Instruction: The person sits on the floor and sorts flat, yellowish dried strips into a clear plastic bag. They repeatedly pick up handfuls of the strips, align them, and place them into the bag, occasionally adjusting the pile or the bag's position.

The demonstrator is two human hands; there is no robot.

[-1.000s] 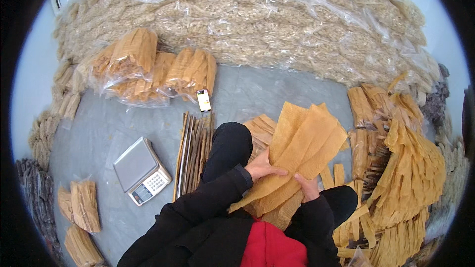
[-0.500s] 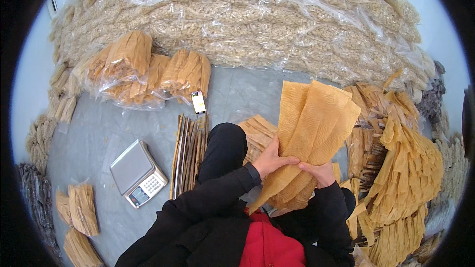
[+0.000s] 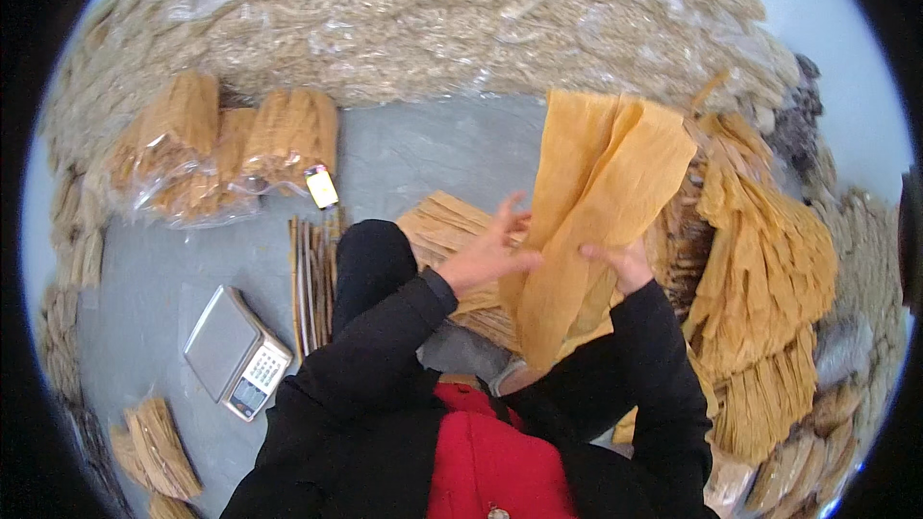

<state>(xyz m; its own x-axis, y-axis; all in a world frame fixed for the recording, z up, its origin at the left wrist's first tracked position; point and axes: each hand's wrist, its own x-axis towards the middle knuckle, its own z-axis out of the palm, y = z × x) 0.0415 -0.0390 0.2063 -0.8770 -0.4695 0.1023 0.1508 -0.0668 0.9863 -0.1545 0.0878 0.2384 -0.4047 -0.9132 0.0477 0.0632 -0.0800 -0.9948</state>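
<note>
Head view: the left hand (image 3: 481,257) has its fingers (image 3: 510,213) spread and released, its thumb right at the left edge of the tan sheets (image 3: 606,173); whether it touches them I cannot tell. The right hand (image 3: 632,266) grasps the sheets, thumb on the near face, the other fingers mostly hidden behind. The sheets stand tilted between the two hands, rising well above the fingers and drooping below them, somewhat blurred. Just behind and below the left fingers lies a flat stack (image 3: 442,216) of tan pieces. Left of those fingers comes a dark-clad knee (image 3: 373,264), then a row of sticks (image 3: 310,279) and, farther out and lower, a scale (image 3: 223,341). Up and left of the fingers, a phone (image 3: 322,187) rests against bagged bundles (image 3: 216,149). Right of the right fingers, a large pile (image 3: 769,250) of overlapping tan sheets fans out. More bundles (image 3: 159,447) lie far to the lower left. Beyond the fingers, across the grey floor (image 3: 433,144), a pale heap (image 3: 433,34) under clear plastic spans the view.
</note>
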